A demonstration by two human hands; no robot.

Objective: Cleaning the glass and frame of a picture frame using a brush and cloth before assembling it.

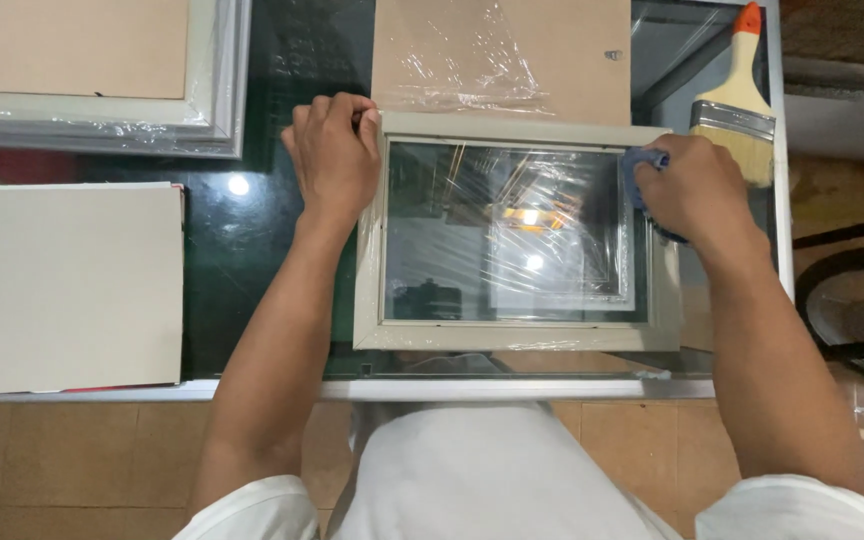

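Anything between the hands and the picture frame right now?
Nothing visible. The left hand rests directly on the picture frame at its top-left corner. The right hand presses a blue cloth against the top-right of the glass; only that cloth lies between.

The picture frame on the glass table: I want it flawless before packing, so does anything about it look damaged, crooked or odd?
Nothing looks broken. The picture frame lies square to the table edge. Its glass carries wrinkled clear film, which glares. The left hand presses the top-left corner; the right hand holds a blue cloth.
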